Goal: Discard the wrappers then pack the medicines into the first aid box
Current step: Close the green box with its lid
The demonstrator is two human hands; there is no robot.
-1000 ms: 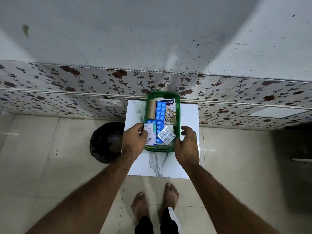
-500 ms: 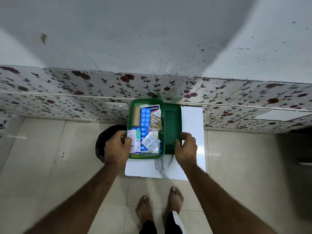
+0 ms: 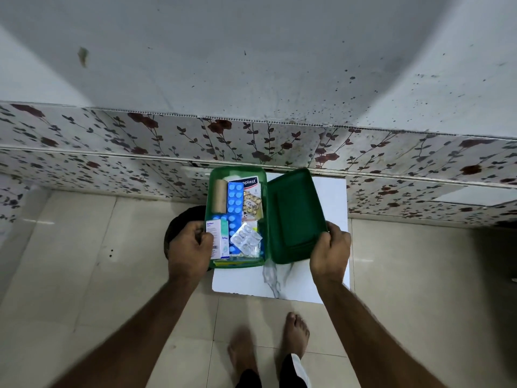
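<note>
A green first aid box (image 3: pixel 212 191) is held above the left edge of a small white marble-topped table (image 3: pixel 333 197). It is filled with a tan bandage roll (image 3: pixel 219 196), blue blister strips (image 3: pixel 234 200), a plaster packet (image 3: pixel 248 184), a silver blister pack (image 3: pixel 245 238) and a white medicine carton (image 3: pixel 214 238). My left hand (image 3: pixel 190 247) grips the box's near left corner. My right hand (image 3: pixel 330 252) grips the near right corner of the dark green lid (image 3: pixel 293 214), which lies to the right of the box, inner side up.
A black bin (image 3: pixel 179 222) stands on the tiled floor just left of the table, partly hidden under the box and my left hand. A wall with flowered tiles runs behind the table. My bare feet (image 3: pixel 296 330) are on the floor below the table's near edge.
The box has shifted left off the lid, from the table's middle toward its left edge. The lid, first hidden under the box, has come out to the right in my right hand.
</note>
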